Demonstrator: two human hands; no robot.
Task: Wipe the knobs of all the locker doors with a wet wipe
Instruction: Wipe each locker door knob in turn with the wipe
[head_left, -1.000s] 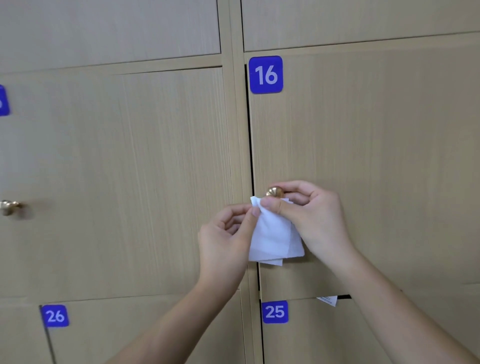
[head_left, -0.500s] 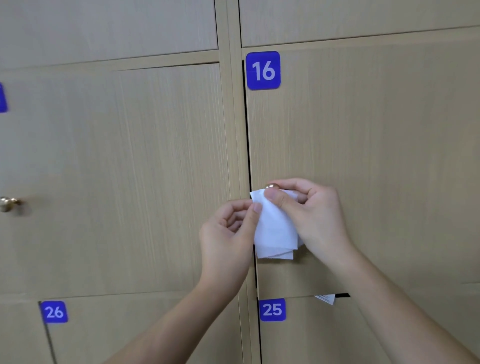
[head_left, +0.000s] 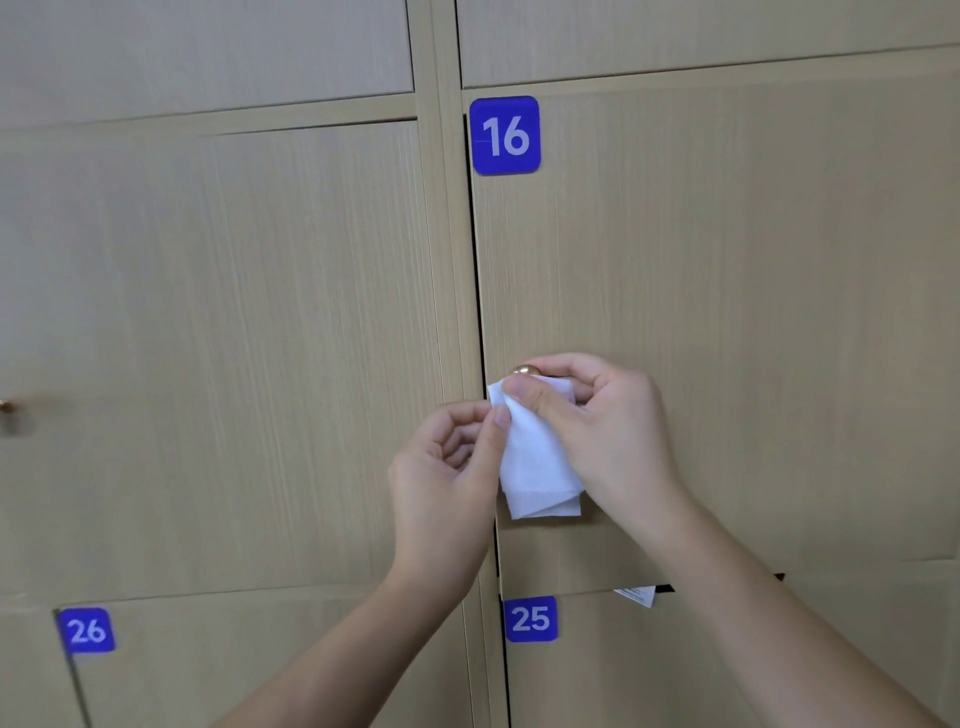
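Note:
A folded white wet wipe (head_left: 535, 457) hangs in front of locker door 16 (head_left: 727, 291). My right hand (head_left: 602, 436) pinches its top edge between thumb and fingers, right at the brass knob (head_left: 525, 370) of that door; only the knob's top shows above the thumb. My left hand (head_left: 447, 467) pinches the wipe's left edge with thumb and forefinger, its other fingers curled. A second brass knob (head_left: 5, 406) sits at the far left edge on the neighbouring door.
Wooden locker doors fill the view, with blue number plates 16 (head_left: 504, 135), 25 (head_left: 530, 618) and 26 (head_left: 85, 630). A white paper slip (head_left: 636, 595) sticks out of the gap above door 25.
The wipe's top edge rose against the knob of door 16 and covers most of it; both hands kept their hold. The view shifted slightly.

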